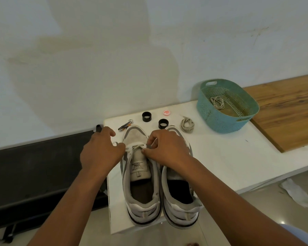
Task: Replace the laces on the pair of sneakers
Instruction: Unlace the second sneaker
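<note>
Left sneaker (140, 174) beside basket (228, 107), long axis toe-away. Lace (137, 147) across front eyelets: left hand (103, 151) pinching left end, right hand (165, 150) right end, equally near.

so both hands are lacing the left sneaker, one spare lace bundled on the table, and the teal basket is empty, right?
Not quite. The head view shows a coiled lace inside the teal basket. The rest holds: both hands work the lace on the left sneaker, and a bundled lace lies on the table.
</note>
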The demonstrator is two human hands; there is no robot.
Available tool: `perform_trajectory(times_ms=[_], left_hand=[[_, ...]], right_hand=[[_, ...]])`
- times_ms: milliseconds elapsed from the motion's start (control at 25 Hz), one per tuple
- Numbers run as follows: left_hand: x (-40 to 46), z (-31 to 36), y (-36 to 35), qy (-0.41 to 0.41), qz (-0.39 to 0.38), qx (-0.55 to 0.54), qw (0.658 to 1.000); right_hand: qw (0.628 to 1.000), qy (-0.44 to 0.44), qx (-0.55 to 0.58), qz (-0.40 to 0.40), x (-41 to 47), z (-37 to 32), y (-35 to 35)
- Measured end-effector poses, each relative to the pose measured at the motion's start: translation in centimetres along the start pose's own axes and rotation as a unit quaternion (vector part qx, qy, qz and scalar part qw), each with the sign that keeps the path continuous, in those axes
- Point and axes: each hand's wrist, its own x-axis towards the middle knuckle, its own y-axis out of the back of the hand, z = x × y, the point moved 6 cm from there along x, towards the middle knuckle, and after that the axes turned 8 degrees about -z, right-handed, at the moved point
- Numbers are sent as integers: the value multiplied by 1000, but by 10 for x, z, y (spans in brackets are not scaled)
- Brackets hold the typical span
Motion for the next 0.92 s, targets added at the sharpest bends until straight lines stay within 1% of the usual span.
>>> perform_trajectory(times_ms=[40, 120, 240, 360, 520, 600, 640, 720, 840, 880, 920], left_hand=[[0, 1, -1, -15, -12, -22, 1000], [-1, 9, -3, -55, -27, -71, 996], [-2, 16, -9, -86, -67, -65, 992], [-4, 18, -12, -84, -95, -28, 992], [-3, 14, -10, -56, -99, -32, 993], [-1, 11, -9, -32, -100, -31, 994], [-1, 8, -7, -21, -97, -33, 994], [-1, 3, -5, -4, -94, -37, 995], [1, -5, -7, 8, -113, -49, 992], [2, -7, -8, 10, -122, -61, 991], [3, -8, -10, 11, -132, -77, 988]], right_hand=[[1000, 20, 10, 2, 1, -3, -1], [998, 59, -8, 2, 4, -13, -7], [992, 80, -98, 7, 8, -27, -18], [978, 103, -178, 46, 6, -39, -24], [954, 121, -255, 102, 4, -50, -31], [954, 108, -244, 138, 5, -51, -30], [961, 95, -221, 137, 6, -49, -28], [979, 41, -155, 126, 6, -41, -22], [981, -38, -90, 169, 7, -24, -4], [980, -41, -84, 175, 8, -20, -1], [983, -23, -75, 168, 9, -20, 0]])
